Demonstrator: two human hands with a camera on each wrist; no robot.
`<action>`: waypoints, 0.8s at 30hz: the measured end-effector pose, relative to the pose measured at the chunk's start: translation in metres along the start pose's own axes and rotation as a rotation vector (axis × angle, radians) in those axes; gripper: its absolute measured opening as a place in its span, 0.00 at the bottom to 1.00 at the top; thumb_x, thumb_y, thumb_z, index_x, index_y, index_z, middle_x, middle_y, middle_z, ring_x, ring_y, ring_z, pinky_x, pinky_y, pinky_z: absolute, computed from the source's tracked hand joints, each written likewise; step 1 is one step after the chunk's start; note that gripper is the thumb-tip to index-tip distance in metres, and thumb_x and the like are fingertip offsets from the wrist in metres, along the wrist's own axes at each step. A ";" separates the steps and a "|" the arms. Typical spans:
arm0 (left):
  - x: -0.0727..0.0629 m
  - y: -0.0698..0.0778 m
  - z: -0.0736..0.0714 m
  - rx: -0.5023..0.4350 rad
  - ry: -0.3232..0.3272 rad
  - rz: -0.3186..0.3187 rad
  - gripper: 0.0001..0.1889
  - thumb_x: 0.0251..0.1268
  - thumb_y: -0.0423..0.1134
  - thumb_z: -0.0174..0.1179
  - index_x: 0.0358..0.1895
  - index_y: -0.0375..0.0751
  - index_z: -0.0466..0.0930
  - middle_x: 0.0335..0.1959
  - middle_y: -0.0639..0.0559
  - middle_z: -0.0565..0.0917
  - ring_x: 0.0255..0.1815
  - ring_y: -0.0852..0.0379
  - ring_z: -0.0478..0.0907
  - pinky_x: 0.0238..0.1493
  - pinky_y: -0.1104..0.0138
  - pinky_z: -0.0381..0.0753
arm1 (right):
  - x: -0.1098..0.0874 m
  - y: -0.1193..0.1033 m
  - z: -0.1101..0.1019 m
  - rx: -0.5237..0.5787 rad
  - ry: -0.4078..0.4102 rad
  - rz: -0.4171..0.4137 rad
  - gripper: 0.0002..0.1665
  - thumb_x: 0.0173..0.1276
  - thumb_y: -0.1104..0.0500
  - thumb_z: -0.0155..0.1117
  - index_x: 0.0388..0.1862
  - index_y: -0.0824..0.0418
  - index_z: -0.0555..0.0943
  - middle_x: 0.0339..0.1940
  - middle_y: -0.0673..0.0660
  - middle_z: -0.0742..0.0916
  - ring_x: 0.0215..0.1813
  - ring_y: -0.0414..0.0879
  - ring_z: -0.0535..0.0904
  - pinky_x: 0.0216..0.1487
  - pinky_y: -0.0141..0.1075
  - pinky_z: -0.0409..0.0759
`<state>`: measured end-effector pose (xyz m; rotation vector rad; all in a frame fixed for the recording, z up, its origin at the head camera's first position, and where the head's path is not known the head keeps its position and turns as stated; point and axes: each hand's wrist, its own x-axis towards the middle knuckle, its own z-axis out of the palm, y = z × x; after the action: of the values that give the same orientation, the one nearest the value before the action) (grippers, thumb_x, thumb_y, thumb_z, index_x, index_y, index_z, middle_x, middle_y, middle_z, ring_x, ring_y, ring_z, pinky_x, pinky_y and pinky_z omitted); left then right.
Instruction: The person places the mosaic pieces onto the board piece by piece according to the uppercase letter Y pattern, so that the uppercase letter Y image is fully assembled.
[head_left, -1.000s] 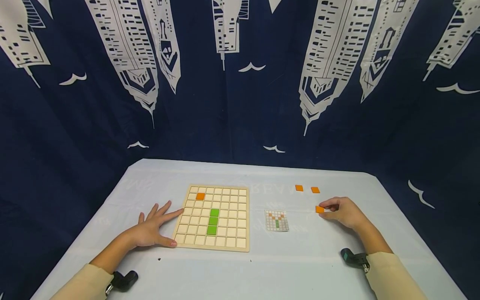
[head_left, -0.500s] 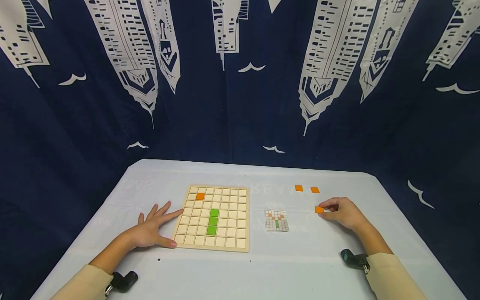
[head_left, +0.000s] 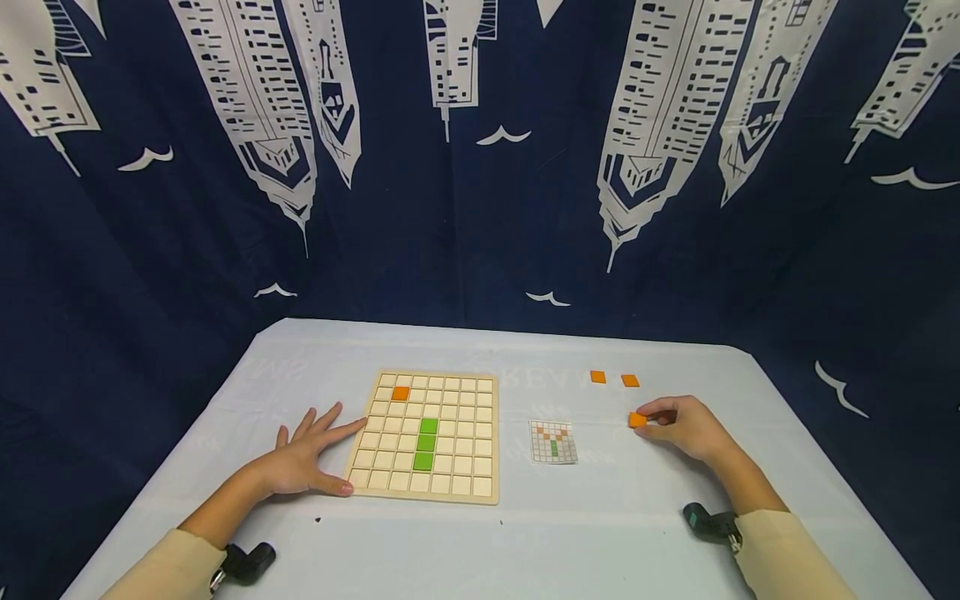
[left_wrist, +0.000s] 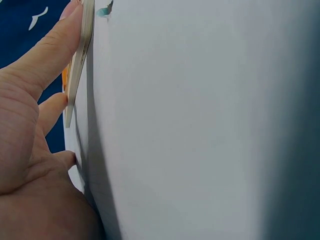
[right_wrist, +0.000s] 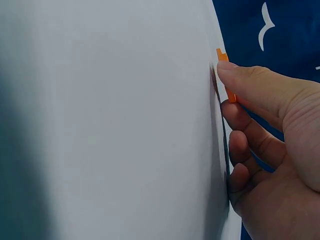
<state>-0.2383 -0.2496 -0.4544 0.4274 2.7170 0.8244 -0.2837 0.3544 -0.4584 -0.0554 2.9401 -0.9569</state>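
One orange tile (head_left: 637, 421) is pinched in my right hand (head_left: 686, 427); I see two loose tiles (head_left: 597, 377) just beyond it, and my spread left hand (head_left: 300, 458) touches the board (head_left: 496, 450).

Navy curtain (head_left: 465, 237) behind, pale upside-down skyscrapers (head_left: 671, 83) printed from ten o'clock through twelve to two. White gull shapes (head_left: 910, 177) at nine and three. White table (head_left: 585, 542) fills six o'clock, far corners cut off, faint lettering (head_left: 535, 377) showing. Light soft.
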 end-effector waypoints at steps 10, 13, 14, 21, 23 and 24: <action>0.000 0.000 0.000 0.002 0.003 0.002 0.58 0.39 0.60 0.81 0.79 0.54 0.63 0.84 0.32 0.43 0.80 0.18 0.28 0.65 0.20 0.21 | -0.004 -0.007 0.003 0.033 0.013 -0.011 0.24 0.58 0.52 0.81 0.51 0.61 0.88 0.41 0.54 0.87 0.41 0.48 0.76 0.36 0.30 0.74; 0.000 0.000 0.000 0.003 0.003 0.001 0.58 0.39 0.60 0.81 0.79 0.54 0.63 0.84 0.32 0.43 0.80 0.18 0.28 0.65 0.20 0.21 | -0.006 -0.011 0.003 0.057 0.024 -0.030 0.23 0.58 0.53 0.81 0.50 0.62 0.89 0.40 0.55 0.88 0.40 0.47 0.77 0.36 0.29 0.76; 0.000 0.000 0.000 0.003 0.002 0.001 0.58 0.39 0.60 0.81 0.79 0.54 0.63 0.84 0.32 0.43 0.80 0.18 0.28 0.65 0.19 0.21 | -0.007 -0.012 0.004 0.063 0.027 -0.042 0.23 0.58 0.53 0.81 0.50 0.62 0.89 0.40 0.55 0.88 0.40 0.46 0.77 0.36 0.29 0.76; 0.000 0.001 0.000 0.006 0.001 -0.004 0.58 0.39 0.60 0.81 0.79 0.54 0.63 0.84 0.31 0.43 0.80 0.18 0.28 0.65 0.19 0.22 | -0.011 -0.022 0.009 0.089 0.061 -0.098 0.20 0.58 0.55 0.81 0.49 0.61 0.89 0.39 0.54 0.89 0.38 0.45 0.78 0.36 0.28 0.78; 0.000 0.001 0.000 0.007 0.000 -0.003 0.58 0.39 0.60 0.81 0.79 0.53 0.63 0.84 0.31 0.43 0.80 0.18 0.28 0.65 0.19 0.22 | -0.012 -0.024 0.012 0.094 0.065 -0.123 0.20 0.58 0.55 0.80 0.48 0.62 0.89 0.38 0.54 0.89 0.37 0.44 0.78 0.35 0.28 0.78; 0.000 0.001 0.000 0.006 -0.001 -0.004 0.58 0.39 0.60 0.81 0.79 0.53 0.63 0.84 0.31 0.42 0.80 0.18 0.28 0.65 0.19 0.22 | -0.012 -0.026 0.013 0.097 0.069 -0.130 0.20 0.58 0.55 0.81 0.48 0.62 0.89 0.37 0.54 0.89 0.36 0.43 0.78 0.35 0.28 0.78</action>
<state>-0.2379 -0.2487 -0.4535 0.4236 2.7193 0.8149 -0.2703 0.3266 -0.4532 -0.2164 2.9786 -1.1389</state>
